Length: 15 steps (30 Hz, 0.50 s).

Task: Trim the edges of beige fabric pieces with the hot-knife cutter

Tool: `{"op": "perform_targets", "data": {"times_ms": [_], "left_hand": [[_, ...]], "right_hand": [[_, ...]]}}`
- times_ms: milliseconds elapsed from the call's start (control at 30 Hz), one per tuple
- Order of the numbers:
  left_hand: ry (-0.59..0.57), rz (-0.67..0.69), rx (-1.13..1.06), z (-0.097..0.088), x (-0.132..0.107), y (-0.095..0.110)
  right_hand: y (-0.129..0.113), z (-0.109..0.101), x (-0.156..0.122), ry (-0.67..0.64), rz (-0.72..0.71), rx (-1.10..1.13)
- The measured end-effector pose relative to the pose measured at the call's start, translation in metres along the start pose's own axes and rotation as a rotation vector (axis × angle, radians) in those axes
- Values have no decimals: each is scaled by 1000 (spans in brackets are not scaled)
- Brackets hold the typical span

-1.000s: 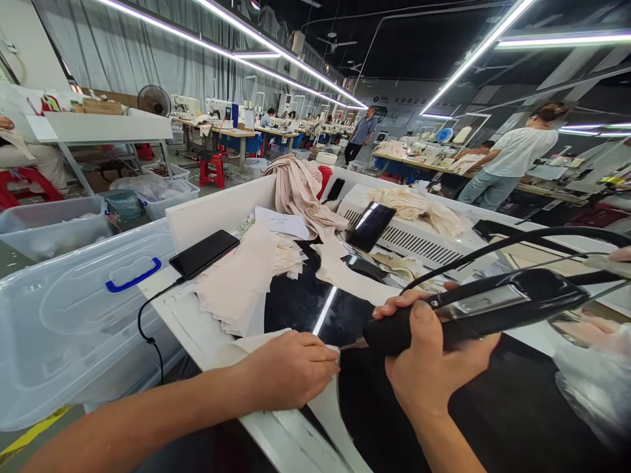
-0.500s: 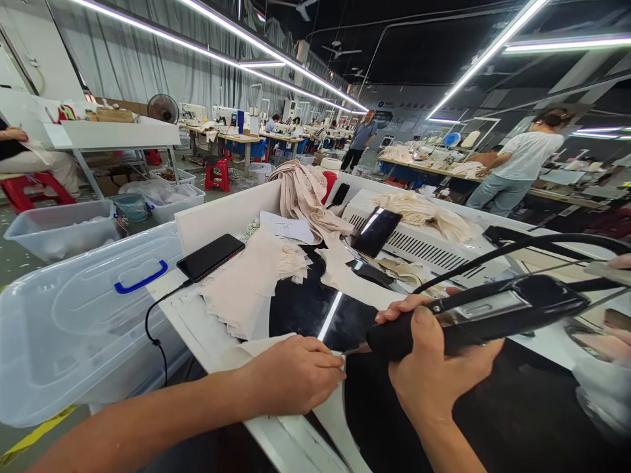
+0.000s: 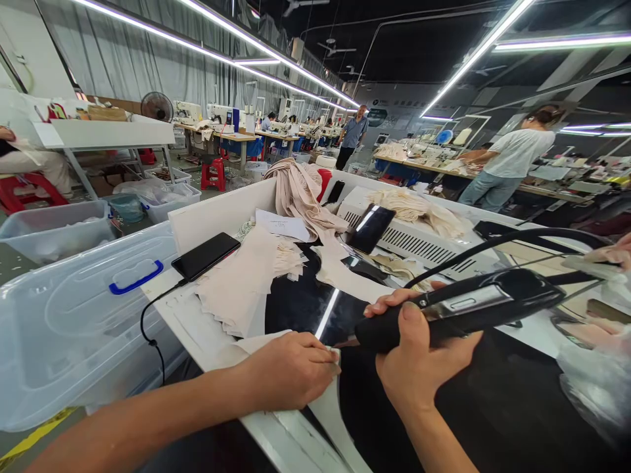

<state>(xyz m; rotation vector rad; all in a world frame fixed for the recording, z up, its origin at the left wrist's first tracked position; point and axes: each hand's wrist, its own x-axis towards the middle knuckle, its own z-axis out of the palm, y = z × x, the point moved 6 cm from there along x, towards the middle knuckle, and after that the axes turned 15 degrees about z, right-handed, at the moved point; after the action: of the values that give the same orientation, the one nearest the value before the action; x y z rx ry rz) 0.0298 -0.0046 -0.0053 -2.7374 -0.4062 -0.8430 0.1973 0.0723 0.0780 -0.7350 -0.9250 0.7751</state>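
Pale fabric (image 3: pixel 263 341) lies near our desk's (image 3: pixel 185 328) front, its edge apparently pinched between the fingers of our left hand (image 3: pixel 305 371); our right hand (image 3: pixel 419 358) wraps the black tool (image 3: pixel 473 309), tip beside it. We seem to be working that edge, which next calls for steady alignment.

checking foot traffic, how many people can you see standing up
2: blue-shirted person in the aisle, white-topped person at right. Others may be hidden: at the right edge a co-worker's hand shows, body cut off.
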Motion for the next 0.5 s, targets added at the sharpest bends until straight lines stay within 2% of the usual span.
{"op": "perform_targets", "data": {"times_ms": [500], "left_hand": [[-35,-73,-48,13,-2,-2]], "right_hand": [[-2,-3,-7,-2,50,-82]]}}
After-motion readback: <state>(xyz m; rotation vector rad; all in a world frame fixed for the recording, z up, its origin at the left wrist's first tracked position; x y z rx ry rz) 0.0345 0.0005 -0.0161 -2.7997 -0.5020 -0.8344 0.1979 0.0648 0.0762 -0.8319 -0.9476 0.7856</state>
